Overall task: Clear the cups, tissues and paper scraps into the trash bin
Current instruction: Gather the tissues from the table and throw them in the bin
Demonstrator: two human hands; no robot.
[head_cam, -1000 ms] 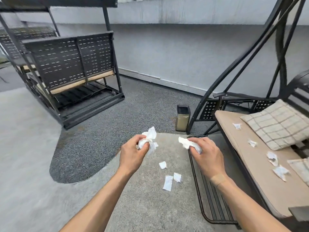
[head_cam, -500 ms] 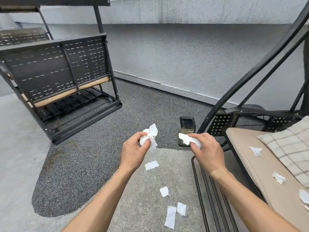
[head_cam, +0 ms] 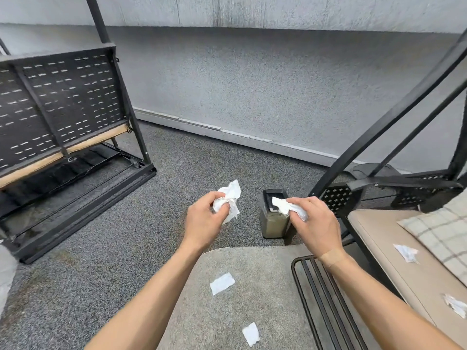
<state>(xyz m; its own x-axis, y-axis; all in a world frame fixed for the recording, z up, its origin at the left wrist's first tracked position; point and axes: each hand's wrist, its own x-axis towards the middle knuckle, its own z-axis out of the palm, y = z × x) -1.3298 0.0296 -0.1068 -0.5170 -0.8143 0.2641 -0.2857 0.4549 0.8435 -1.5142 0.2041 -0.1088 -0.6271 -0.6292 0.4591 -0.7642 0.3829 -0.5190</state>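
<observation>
A view from a person's head, looking down at two bare forearms stretched forward over a carpeted floor. Near the centre of the frame, the left hand (head_cam: 206,218) is curled closed around a crumpled white tissue wad (head_cam: 229,198), part of which sticks up above the fingers. Just to its right, the right hand (head_cam: 316,223) is likewise closed, pinching a second white tissue (head_cam: 285,207) whose free end points left, over the open top of a small trash bin (head_cam: 273,223). The bin is tan with a dark rim and stands upright on the dark grey carpet (head_cam: 113,248) between the two hands, slightly nearer the right one. Lower in the frame lies a lighter beige mat (head_cam: 265,269) with a rounded edge; a paper scrap (head_cam: 222,283) rests on it at lower centre, and a smaller scrap (head_cam: 251,334) sits near the bottom edge. At the right side is a swing seat with a tan cushion (head_cam: 379,238), where two more crumpled scraps lie, one (head_cam: 406,252) at mid right and one (head_cam: 456,305) near the lower right corner, beside a checked pillow (head_cam: 439,236). A black slatted footrest (head_cam: 318,299) runs under the right forearm. At the left of the frame stands another black metal swing bench (head_cam: 63,109) with a perforated back. A grey wall (head_cam: 252,84) fills the upper part
</observation>
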